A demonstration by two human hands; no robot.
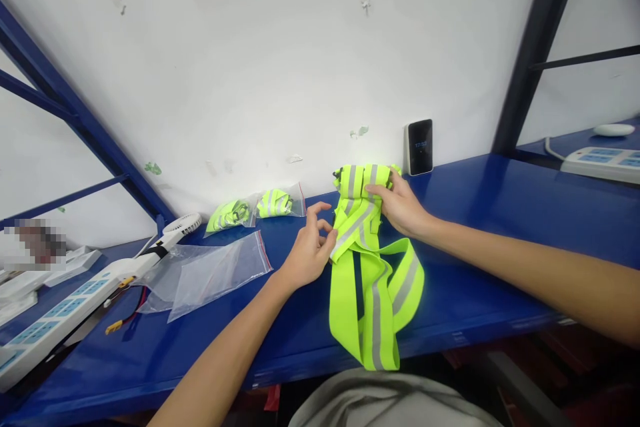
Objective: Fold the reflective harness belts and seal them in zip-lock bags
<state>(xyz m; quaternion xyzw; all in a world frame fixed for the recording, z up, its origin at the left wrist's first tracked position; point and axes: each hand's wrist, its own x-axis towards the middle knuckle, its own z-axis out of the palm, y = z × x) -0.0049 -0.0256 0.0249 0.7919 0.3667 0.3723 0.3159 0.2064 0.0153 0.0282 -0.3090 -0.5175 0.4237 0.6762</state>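
Observation:
Bright yellow-green reflective straps (367, 280) with silver stripes, apparently a reflective strap vest, lie on the blue table. The upper part is folded into a thick bundle. Long loops spread below it, one hanging over the front edge. My right hand (400, 203) grips the bundle from the right, thumb on top and fingers behind. At the left edge of the straps is my left hand (313, 247), its fingers loosely bent and apart. The left thumb tip meets the strap edge. What lies under the left hand is hidden.
Two bagged strap bundles, a left one (230, 215) and a right one (275, 203), lie by the wall. Clear plastic bags (220, 273) lie left of my hand, near a white power strip (65, 313) and small fan (183, 223). A phone-like device (420, 147) leans on the wall.

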